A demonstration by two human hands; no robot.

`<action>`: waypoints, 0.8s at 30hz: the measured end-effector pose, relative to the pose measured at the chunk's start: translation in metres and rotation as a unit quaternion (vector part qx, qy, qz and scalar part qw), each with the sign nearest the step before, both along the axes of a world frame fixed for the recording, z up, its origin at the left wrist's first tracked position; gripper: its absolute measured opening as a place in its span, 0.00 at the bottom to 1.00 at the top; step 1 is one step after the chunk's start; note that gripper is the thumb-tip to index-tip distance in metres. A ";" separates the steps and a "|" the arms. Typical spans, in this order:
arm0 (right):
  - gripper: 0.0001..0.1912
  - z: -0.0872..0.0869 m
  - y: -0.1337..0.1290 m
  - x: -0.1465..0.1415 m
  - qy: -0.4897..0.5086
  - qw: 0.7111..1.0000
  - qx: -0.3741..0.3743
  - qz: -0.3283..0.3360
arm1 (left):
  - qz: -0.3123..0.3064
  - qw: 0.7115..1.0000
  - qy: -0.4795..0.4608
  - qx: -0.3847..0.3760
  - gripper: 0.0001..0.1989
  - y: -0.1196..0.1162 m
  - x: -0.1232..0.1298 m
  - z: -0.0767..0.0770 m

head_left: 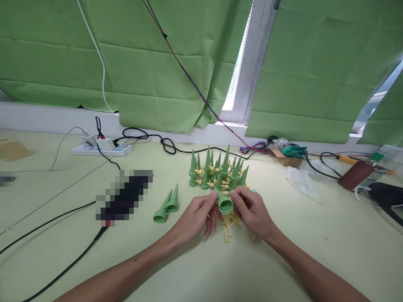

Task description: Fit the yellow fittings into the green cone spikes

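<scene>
Between my two hands is a green plastic watering spike (pixel 226 204), its round hollow end turned toward me. My left hand (pixel 201 212) is closed on the spike's left side, thumb on top and the lower fingers curled. My right hand (pixel 252 207) pinches close against the spike's right side; a small part may be between its fingertips, but I cannot make it out. Several loose yellow T-shaped valves (pixel 226 235) lie just below the spike. Behind my hands stands a cluster of upright green spikes (pixel 208 161) with yellow valves on their sides. Two more spikes (pixel 172 204) lie to the left.
Left of my hands lies a pixelated dark object (pixel 126 197) with a black cable. A power strip (pixel 103 147) and looping black cable (pixel 170 144) run along the wall. On the right are a cardboard box (pixel 285 159), clear plastic bags (pixel 302 180) and a brown case (pixel 357 174).
</scene>
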State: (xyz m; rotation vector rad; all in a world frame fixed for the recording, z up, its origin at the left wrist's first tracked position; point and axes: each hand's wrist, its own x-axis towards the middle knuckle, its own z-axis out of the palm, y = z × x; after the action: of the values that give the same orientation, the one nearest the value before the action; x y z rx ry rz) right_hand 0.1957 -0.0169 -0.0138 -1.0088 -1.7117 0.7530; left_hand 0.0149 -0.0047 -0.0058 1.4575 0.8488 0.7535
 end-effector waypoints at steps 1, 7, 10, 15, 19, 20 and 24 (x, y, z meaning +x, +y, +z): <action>0.18 0.000 0.000 0.000 -0.010 1.000 0.002 0.000 | -0.009 1.000 -0.001 -0.013 0.29 0.000 0.000 0.000; 0.17 0.001 0.002 -0.002 -0.034 0.999 0.014 0.001 | -0.034 0.998 -0.026 -0.049 0.25 0.001 -0.001 0.002; 0.16 0.001 0.002 -0.001 -0.040 0.999 0.020 0.003 | -0.034 0.997 -0.033 -0.054 0.24 0.002 -0.001 0.002; 0.15 0.001 0.003 0.000 -0.048 0.999 0.023 0.010 | -0.030 0.997 -0.045 -0.054 0.21 0.002 -0.001 0.003; 0.15 -0.001 0.003 0.000 -0.060 0.998 0.021 0.006 | -0.021 0.997 -0.059 -0.051 0.20 0.001 -0.002 0.002; 0.15 -0.001 0.003 0.000 -0.062 0.998 0.020 0.005 | -0.019 0.997 -0.057 -0.051 0.20 0.001 -0.003 0.002; 0.16 -0.002 0.004 -0.001 -0.073 0.997 0.020 0.004 | -0.014 0.998 -0.045 -0.047 0.19 0.000 -0.003 0.002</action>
State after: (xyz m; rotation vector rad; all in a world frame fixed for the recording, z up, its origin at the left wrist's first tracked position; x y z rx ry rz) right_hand 0.1950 -0.0132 -0.0162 -1.0517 -1.8498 0.6623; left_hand 0.0122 -0.0044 -0.0040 1.3401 0.7837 0.7428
